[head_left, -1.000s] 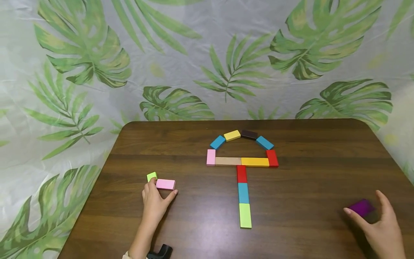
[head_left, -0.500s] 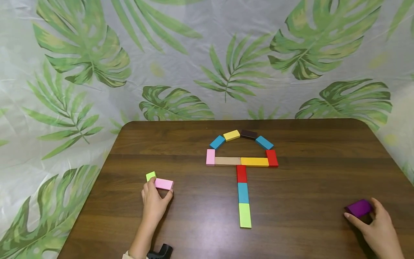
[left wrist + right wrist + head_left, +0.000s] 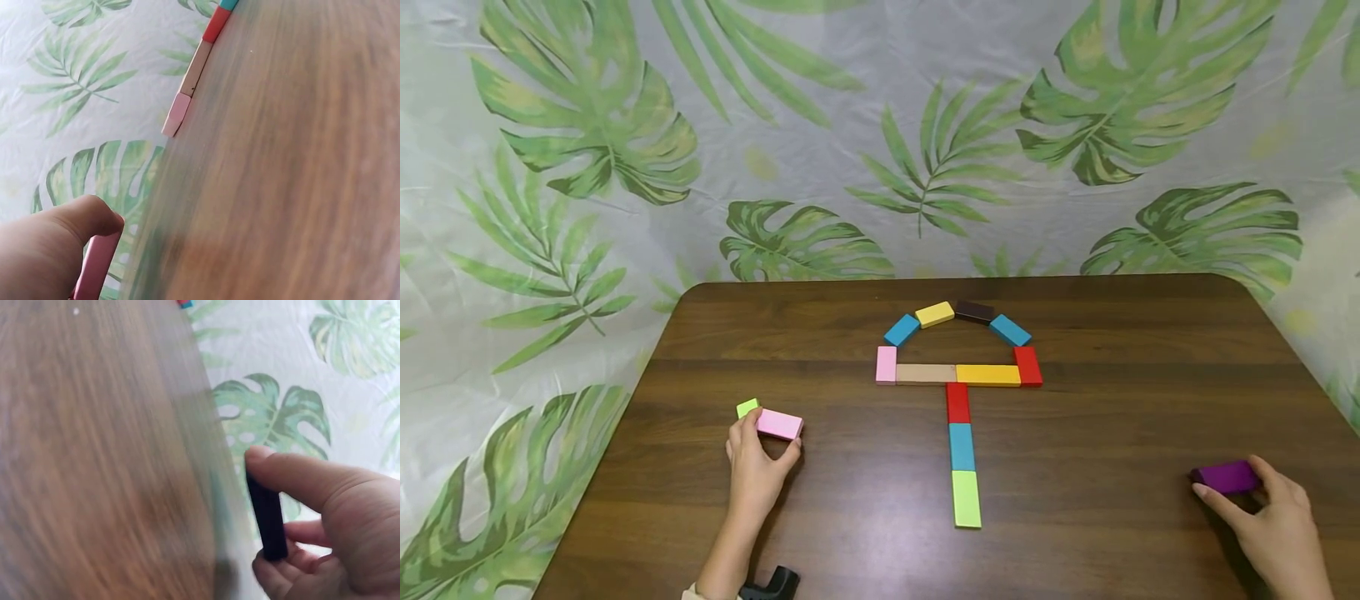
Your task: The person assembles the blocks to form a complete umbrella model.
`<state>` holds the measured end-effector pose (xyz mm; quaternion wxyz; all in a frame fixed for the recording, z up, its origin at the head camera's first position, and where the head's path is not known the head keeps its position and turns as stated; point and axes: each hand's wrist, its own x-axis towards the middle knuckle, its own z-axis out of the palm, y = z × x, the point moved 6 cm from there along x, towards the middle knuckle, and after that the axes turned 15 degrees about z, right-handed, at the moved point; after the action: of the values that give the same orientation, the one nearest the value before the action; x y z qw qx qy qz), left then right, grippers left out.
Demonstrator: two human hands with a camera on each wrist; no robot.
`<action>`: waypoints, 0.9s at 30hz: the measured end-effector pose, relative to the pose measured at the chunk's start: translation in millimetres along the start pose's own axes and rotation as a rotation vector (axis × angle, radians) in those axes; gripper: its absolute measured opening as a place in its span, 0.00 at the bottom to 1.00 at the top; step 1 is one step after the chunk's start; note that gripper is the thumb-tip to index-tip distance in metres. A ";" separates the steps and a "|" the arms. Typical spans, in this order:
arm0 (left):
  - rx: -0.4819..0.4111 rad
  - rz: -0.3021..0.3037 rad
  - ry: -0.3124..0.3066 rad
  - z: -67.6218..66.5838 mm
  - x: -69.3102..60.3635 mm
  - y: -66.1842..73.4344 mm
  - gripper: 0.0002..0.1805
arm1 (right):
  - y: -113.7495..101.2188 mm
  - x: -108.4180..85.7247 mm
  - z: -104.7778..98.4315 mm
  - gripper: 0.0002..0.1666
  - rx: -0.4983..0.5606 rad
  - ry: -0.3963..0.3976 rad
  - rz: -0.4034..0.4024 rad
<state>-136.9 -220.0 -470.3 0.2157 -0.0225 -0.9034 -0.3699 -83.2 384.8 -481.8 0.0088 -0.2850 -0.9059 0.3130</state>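
At the left of the table, my left hand (image 3: 754,471) pinches a pink block (image 3: 779,424) between thumb and fingers. A lime green block (image 3: 747,407) lies just beyond, touching or very near those fingertips. The left wrist view has the thumb pressed to the end of the pink block (image 3: 100,264). Over at the right, my right hand (image 3: 1277,517) grips a purple block (image 3: 1227,477) by its two ends. In the right wrist view that purple block (image 3: 267,519) looks almost black, held between thumb and fingertips.
Mid-table stands an umbrella-like figure: a blue block (image 3: 902,330), yellow block (image 3: 935,314) and others form an arch over a tan block (image 3: 925,373) and orange block (image 3: 988,375). A lime block (image 3: 966,498) ends its stem. A black object (image 3: 775,583) sits by the left forearm.
My right fingers have closed on the purple block, which has turned and come slightly left. The left thumb has come against the pink block, which is now slightly angled. The arch figure stays put.
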 end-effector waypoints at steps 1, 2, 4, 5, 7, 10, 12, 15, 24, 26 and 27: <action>-0.004 0.003 0.001 -0.2 -0.1 0.8 0.39 | -2.2 -1.8 -1.2 0.53 0.013 0.007 -0.009; -0.007 0.007 0.002 -0.4 -0.1 1.7 0.39 | -4.5 -3.5 -2.3 0.52 0.024 0.013 -0.016; -0.013 0.015 0.008 -1.2 -0.2 3.8 0.39 | -9.7 -7.2 -4.2 0.52 0.043 0.023 -0.033; -0.015 0.018 0.011 -1.6 -0.1 4.8 0.39 | -12.5 -9.2 -5.1 0.52 0.052 0.028 -0.041; -0.018 0.025 0.015 -2.4 0.1 7.0 0.39 | -18.2 -13.5 -6.5 0.51 0.072 0.038 -0.058; -0.026 0.034 0.025 -4.5 0.2 10.6 0.39 | -27.0 -20.4 -8.5 0.51 0.104 0.058 -0.075; -0.035 0.038 0.034 -6.3 0.3 12.8 0.39 | -32.7 -24.7 -9.7 0.50 0.132 0.076 -0.086; -0.047 0.040 0.040 -8.8 -0.2 15.4 0.39 | -41.6 -30.5 -10.3 0.49 0.175 0.094 -0.105; -0.053 0.131 0.067 -15.2 1.2 38.1 0.40 | -68.3 -45.7 -12.5 0.47 0.219 0.156 -0.202; -0.059 0.161 0.068 -16.0 1.0 45.4 0.40 | -73.2 -49.6 -12.2 0.48 0.222 0.157 -0.231; -0.061 0.173 0.067 -16.3 0.7 49.0 0.40 | -75.7 -51.5 -12.0 0.48 0.223 0.156 -0.242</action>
<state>-121.7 -195.6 -427.4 0.2762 -0.0947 -0.8787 -0.3777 -76.4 316.1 -420.4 0.1484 -0.1947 -0.8899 0.3849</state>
